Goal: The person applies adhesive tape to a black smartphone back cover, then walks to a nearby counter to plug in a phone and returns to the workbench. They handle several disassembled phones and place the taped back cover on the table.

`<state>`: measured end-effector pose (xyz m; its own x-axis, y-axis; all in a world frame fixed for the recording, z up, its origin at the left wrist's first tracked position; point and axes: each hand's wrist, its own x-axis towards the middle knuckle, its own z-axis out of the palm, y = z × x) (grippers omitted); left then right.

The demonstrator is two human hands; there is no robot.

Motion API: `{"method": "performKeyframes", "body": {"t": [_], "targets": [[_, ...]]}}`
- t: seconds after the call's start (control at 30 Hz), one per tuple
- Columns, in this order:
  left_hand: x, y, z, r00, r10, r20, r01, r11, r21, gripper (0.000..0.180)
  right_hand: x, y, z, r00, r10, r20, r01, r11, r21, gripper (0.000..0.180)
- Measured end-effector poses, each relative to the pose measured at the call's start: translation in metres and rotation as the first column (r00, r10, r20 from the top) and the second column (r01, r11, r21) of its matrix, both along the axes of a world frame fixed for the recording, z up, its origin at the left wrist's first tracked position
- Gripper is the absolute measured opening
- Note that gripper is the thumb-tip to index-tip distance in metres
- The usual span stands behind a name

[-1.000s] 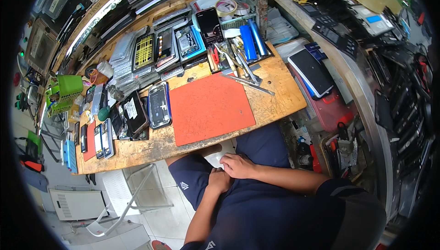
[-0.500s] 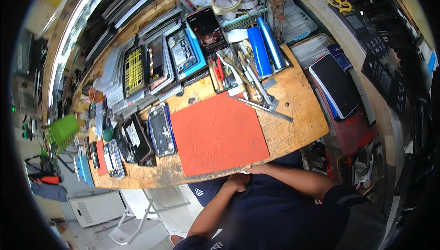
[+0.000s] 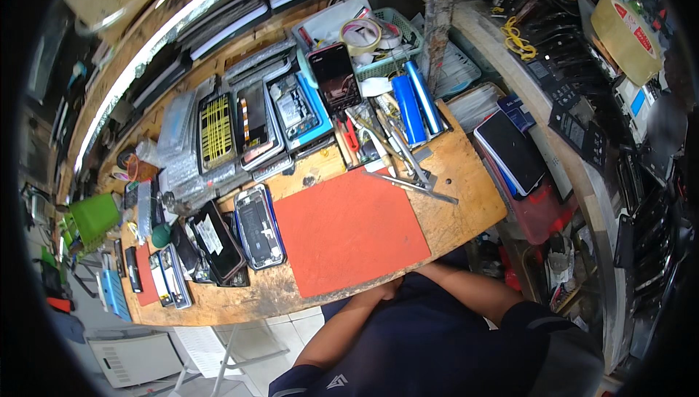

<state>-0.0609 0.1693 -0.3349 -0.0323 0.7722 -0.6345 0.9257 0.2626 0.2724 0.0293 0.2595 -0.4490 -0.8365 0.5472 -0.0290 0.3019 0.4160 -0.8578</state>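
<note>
My left hand (image 3: 388, 290) rests low at my lap, by the front edge of the wooden bench (image 3: 466, 200). Its fingers are hidden. My right forearm (image 3: 473, 288) reaches the same spot, and the right hand is tucked out of sight at the bench edge. Whether either hand holds anything does not show. Nearest to both is a flat red mat (image 3: 353, 233) with nothing lying on its middle. Left of the mat lies an opened phone (image 3: 256, 226) with its insides showing. Tweezers and a thin metal blade (image 3: 419, 188) lie at the mat's far right corner.
A lit smartphone (image 3: 335, 80) leans behind the tools. Blue cylinders (image 3: 410, 109), red-handled pliers (image 3: 350, 135) and a tape roll (image 3: 360, 35) stand nearby. Stacked phone parts (image 3: 217, 131) line the back left. A tablet-like black slab (image 3: 513, 153) sits right of the bench.
My view has shifted, so the bench sits slightly lower and further left, with more of the right-hand shelf showing. Both hands stay at my lap, now more hidden. Nothing on the bench has moved.
</note>
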Motion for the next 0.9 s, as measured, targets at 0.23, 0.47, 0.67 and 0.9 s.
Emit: {"method": "performKeyframes", "body": {"t": [0.23, 0.47, 0.67, 0.9], "targets": [[-0.005, -0.024, 0.015, 0.943, 0.128, 0.309, -0.217, 0.937, 0.274, 0.042, 0.043, -0.011, 0.227, 0.757, 0.652, -0.046, -0.646, 0.758, 0.091, 0.033], [-0.041, -0.094, 0.057, 0.745, 0.213, 0.632, -0.411, 0.893, 0.184, 0.05, -0.087, 0.068, 0.344, 0.924, 0.368, 0.104, -0.374, 0.811, 0.45, 0.016], [-0.061, -0.171, 0.067, 0.862, 0.441, 0.248, -0.504, 0.71, 0.491, 0.037, -0.196, 0.083, 0.304, 0.973, 0.177, 0.146, -0.229, 0.751, 0.619, 0.016], [-0.048, -0.191, 0.027, 0.819, 0.561, 0.12, -0.489, 0.573, 0.658, 0.035, -0.188, 0.072, 0.301, 0.993, 0.106, 0.057, -0.118, 0.781, 0.613, 0.012]]}}
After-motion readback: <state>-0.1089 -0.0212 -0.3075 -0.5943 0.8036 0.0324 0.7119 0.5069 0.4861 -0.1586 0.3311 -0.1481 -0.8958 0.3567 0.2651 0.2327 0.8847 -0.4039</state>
